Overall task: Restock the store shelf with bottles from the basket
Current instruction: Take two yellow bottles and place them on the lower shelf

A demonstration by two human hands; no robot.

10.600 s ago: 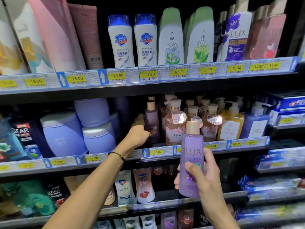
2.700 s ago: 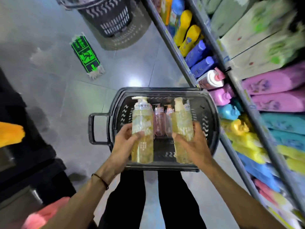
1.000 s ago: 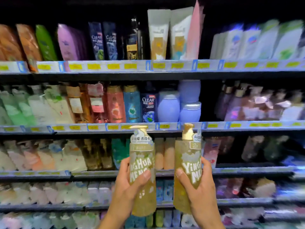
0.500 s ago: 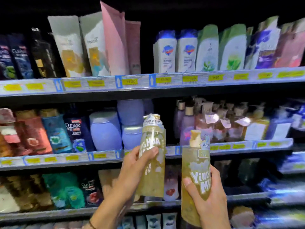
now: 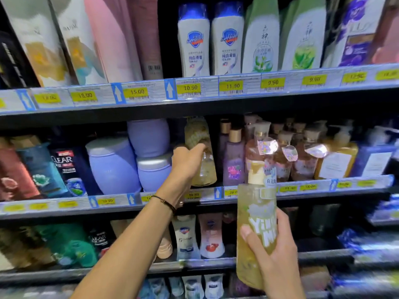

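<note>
1. The left hand [image 5: 186, 160] wraps one yellow bottle [image 5: 197, 134], upright, just left of the purple bottle [image 5: 234, 162], between it and the lavender jars [image 5: 154, 169].
2. The right hand [image 5: 274, 251] grips the second yellow bottle [image 5: 257, 212], upright too, below the purple bottle and slightly right, in front of the shelf rail [image 5: 302, 188].
3. The left hand is nearer the slot; probably it sets down first.

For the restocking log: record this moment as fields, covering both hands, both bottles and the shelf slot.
left hand: grips the first yellow bottle, reaching into the middle shelf
first yellow bottle: between the lavender jars and the purple bottle
right hand: grips the second yellow bottle, short of the middle shelf
second yellow bottle: roughly upright, not yet shelved
</note>
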